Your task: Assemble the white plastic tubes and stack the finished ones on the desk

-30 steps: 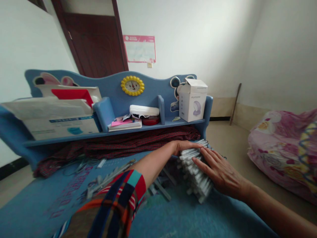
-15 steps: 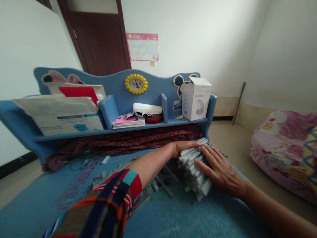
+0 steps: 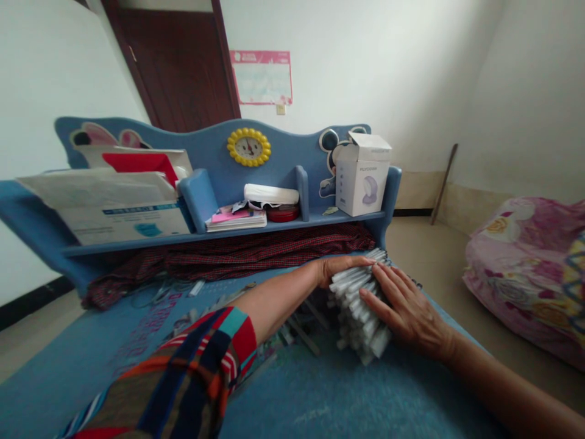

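Observation:
A thick stack of white plastic tubes point(image 3: 355, 305) lies on the blue desk top point(image 3: 320, 396) near its right edge. My left hand point(image 3: 340, 266) reaches across and presses on the far end of the stack, fingers laid along it. Flat on the near side of the stack lies my right hand point(image 3: 404, 308), fingers stretched and spread over the tubes. Both hands squeeze the pile between them. A few loose grey sticks point(image 3: 301, 332) lie just left of the stack.
A blue shelf point(image 3: 228, 235) at the back holds papers point(image 3: 105, 204), books point(image 3: 235, 219), a red tin point(image 3: 281, 213), a white box point(image 3: 363, 174) and a yellow clock point(image 3: 249, 147). Red checked cloth point(image 3: 237, 256) lies under it. A pink bed point(image 3: 530, 256) stands at right.
My hands and the stack have stayed almost as they were. The view has drifted a little, so the shelf sits slightly higher in the picture.

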`<action>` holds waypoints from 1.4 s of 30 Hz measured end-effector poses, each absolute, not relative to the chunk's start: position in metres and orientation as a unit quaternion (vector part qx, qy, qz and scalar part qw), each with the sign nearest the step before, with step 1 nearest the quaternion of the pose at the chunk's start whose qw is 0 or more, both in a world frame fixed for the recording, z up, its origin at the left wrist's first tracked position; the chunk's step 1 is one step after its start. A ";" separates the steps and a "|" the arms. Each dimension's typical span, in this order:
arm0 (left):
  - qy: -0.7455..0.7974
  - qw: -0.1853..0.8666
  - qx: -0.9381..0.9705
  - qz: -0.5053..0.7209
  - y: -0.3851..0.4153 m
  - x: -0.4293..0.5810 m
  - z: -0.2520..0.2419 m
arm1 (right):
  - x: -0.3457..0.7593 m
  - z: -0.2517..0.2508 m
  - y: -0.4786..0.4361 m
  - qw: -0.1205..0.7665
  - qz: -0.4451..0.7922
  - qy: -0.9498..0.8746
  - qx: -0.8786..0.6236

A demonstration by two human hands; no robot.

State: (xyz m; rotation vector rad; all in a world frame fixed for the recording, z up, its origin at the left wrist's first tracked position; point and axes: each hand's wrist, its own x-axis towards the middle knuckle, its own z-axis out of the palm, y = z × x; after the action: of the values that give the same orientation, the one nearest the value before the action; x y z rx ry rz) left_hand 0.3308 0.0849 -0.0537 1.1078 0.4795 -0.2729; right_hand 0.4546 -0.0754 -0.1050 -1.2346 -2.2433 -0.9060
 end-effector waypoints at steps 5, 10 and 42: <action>0.219 0.826 0.508 -0.105 0.079 0.327 -0.051 | 0.455 -0.103 -0.075 0.219 -0.338 -0.803 -0.439; 0.180 0.852 0.483 -0.091 0.079 0.324 -0.056 | 0.455 -0.105 -0.072 0.232 -0.360 -0.801 -0.419; 0.149 0.882 0.441 -0.071 0.080 0.314 -0.065 | 0.442 -0.103 -0.072 0.246 -0.388 -0.794 -0.399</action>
State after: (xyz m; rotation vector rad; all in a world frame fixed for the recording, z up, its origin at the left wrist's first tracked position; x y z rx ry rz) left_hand 0.3139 0.0797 -0.0651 0.9174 0.3102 -0.1473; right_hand 0.4420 -0.0721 -0.1026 -1.0882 -2.1662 -1.0578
